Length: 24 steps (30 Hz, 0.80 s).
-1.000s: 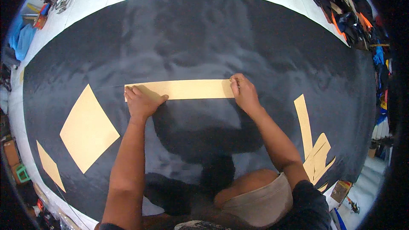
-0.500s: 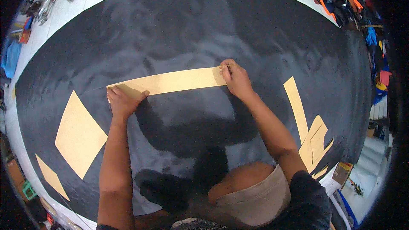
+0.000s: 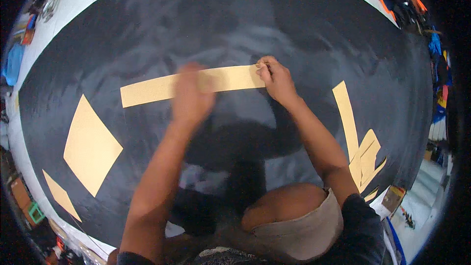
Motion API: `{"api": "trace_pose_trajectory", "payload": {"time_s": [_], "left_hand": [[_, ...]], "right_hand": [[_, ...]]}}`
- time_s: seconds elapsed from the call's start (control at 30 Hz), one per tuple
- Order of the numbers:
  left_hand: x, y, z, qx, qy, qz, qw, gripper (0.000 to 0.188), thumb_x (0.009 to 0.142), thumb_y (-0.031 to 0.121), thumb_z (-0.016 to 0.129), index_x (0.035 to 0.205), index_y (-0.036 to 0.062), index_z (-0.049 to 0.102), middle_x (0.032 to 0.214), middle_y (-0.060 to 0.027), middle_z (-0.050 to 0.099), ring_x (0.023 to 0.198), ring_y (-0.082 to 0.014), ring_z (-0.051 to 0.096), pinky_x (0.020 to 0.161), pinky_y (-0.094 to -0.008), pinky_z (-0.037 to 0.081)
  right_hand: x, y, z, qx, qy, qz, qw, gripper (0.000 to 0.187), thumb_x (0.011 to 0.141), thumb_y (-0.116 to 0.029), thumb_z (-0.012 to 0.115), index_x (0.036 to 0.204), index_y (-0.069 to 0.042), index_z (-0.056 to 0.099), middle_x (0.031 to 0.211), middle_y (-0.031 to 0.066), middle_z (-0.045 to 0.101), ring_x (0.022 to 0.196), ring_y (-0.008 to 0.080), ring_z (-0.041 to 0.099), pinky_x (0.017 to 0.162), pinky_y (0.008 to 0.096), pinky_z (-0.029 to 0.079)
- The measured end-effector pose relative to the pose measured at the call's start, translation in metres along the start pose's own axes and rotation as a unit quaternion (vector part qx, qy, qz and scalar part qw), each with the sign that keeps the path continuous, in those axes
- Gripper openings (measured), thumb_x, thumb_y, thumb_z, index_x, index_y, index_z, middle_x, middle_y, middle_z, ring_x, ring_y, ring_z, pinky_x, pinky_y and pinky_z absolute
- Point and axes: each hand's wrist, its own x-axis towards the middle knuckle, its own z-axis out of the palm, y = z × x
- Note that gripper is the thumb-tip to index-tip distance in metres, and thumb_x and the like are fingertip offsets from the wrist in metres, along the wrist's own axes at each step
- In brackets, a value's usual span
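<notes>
A long tan card strip [image 3: 152, 91] lies flat, slightly slanted, on a wide sheet of shiny black material [image 3: 304, 29]. My right hand [image 3: 275, 78] is at its right end, fingers pinched together on something thin and small that I cannot make out. Smeared by motion, my left hand [image 3: 194, 95] is over the middle of the strip and hides part of it. Its fingers cannot be read, nor whether it touches the card. The strip's left end shows uncovered.
To the left lie a tan diamond-shaped card [image 3: 93, 147] and a smaller tan piece [image 3: 61, 195]. At the right are a narrow tan strip [image 3: 346, 113] and several overlapping tan pieces [image 3: 368, 154]. A white box [image 3: 387, 200] stands by the sheet's right edge. Clutter lines both sides.
My left hand has left the strip's left end and moved right, over its middle. My right hand stays at the right end. The whole view has shifted slightly.
</notes>
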Motion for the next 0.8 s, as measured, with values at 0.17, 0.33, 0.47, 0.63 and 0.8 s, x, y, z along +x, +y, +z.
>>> {"api": "trace_pose_trajectory", "payload": {"time_s": [0.17,0.33,0.47,0.63,0.8], "left_hand": [[-0.011,0.069,0.066,0.024,-0.144,0.12,0.982,0.045,0.089,0.016,0.064,0.132,0.0026,0.058,0.143,-0.0227,0.051,0.137,-0.0414,0.046,0.117,-0.0507,0.036],[-0.019,0.07,0.084,0.083,-0.171,0.109,0.976,0.049,0.09,0.014,0.06,0.137,0.0009,0.052,0.149,-0.0226,0.044,0.141,-0.0425,0.041,0.118,-0.0543,0.033],[-0.018,0.072,0.085,0.08,-0.175,0.104,0.976,0.053,0.09,0.016,0.06,0.139,0.0025,0.049,0.147,-0.0232,0.046,0.141,-0.0438,0.041,0.118,-0.0555,0.033],[-0.014,0.081,0.085,0.096,-0.196,0.1,0.971,0.057,0.09,0.018,0.061,0.144,0.0069,0.048,0.147,-0.0234,0.045,0.14,-0.046,0.04,0.115,-0.0595,0.034],[-0.007,0.084,0.086,0.109,-0.215,0.096,0.966,0.06,0.087,0.018,0.065,0.144,0.0085,0.05,0.141,-0.0232,0.048,0.136,-0.0438,0.041,0.112,-0.0596,0.036]], "right_hand": [[0.002,0.002,0.002,0.037,-0.01,0.023,0.999,0.022,0.104,-0.019,0.054,0.114,-0.002,0.063,0.104,0.0153,0.073,0.096,0.0275,0.073,0.083,0.0372,0.055],[0.004,-0.001,-0.003,0.047,-0.017,0.022,0.998,0.022,0.101,-0.022,0.057,0.113,-0.005,0.064,0.109,0.0209,0.07,0.102,0.0416,0.067,0.087,0.0459,0.053],[0.002,-0.004,-0.019,0.025,-0.017,0.051,0.998,0.021,0.102,-0.022,0.056,0.113,-0.006,0.064,0.106,0.0208,0.071,0.098,0.0419,0.068,0.084,0.047,0.054],[0.002,-0.003,-0.019,-0.017,-0.024,0.021,0.999,0.022,0.101,-0.024,0.057,0.114,-0.008,0.063,0.103,0.0213,0.072,0.096,0.0429,0.068,0.081,0.0492,0.054],[0.002,0.007,-0.025,0.001,-0.012,0.047,0.999,0.022,0.101,-0.025,0.058,0.113,-0.007,0.063,0.104,0.0224,0.071,0.096,0.043,0.068,0.082,0.0489,0.054]]}}
